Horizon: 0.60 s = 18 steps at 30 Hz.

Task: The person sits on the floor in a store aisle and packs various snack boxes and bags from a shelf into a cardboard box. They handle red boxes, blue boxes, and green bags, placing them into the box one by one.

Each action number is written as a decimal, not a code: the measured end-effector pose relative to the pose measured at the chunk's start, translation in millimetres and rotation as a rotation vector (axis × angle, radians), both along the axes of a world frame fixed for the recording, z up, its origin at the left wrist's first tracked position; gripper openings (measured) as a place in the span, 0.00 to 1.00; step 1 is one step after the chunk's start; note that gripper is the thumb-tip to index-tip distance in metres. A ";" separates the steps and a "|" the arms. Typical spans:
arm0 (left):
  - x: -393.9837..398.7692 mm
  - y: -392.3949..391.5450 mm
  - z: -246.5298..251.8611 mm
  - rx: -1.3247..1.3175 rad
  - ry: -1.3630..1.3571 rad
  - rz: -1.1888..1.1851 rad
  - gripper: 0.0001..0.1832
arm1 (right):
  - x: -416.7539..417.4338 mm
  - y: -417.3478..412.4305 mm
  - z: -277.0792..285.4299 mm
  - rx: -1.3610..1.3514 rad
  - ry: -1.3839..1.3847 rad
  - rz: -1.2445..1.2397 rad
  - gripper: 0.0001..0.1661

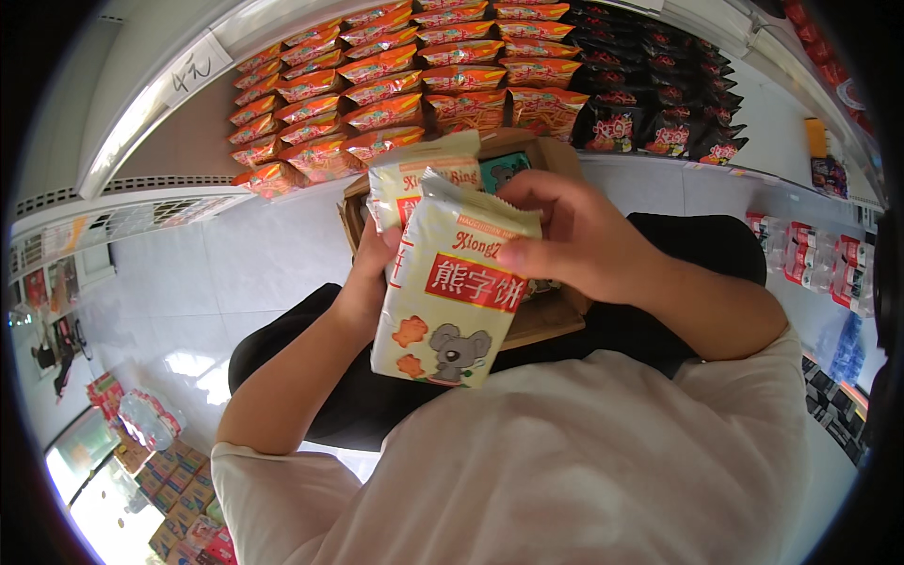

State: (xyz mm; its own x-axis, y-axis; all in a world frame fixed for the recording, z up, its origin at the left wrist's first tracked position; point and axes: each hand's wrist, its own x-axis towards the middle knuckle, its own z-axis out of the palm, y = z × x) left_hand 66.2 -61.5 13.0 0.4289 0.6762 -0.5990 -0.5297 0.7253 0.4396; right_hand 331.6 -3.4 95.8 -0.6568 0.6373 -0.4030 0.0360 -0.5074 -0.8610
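Two cream biscuit packets with a koala picture are before me. My right hand (565, 240) pinches the upper right edge of the front packet (452, 296), thumb on its face. Behind it stands the other packet (431, 162), its lower part hidden. My left hand (371, 261) is closed around the left side of the packets; its fingers are hidden behind them, and its thumb touches the rear one. An open cardboard box (547, 325) lies beneath, around my knees, and a teal packet (505, 169) shows inside it.
Beyond the box, a shelf (635, 166) holds rows of orange snack bags (462, 78) and black snack bags (614, 127). A wire rack (141, 219) stands at the left. Shrink-wrapped bottles (809, 258) are on the right, with stacked cartons (176, 487) at lower left.
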 end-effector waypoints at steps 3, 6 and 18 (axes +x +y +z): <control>-9.9 0.5 11.5 0.123 0.036 0.115 0.45 | 5.4 12.6 2.2 0.025 0.000 -0.014 0.25; -33.7 8.1 17.9 0.250 0.139 0.244 0.40 | 12.8 29.6 2.5 0.035 0.016 -0.136 0.24; -61.5 3.2 40.1 0.281 0.157 0.541 0.34 | -17.9 26.9 -129.2 0.312 -0.569 0.016 0.25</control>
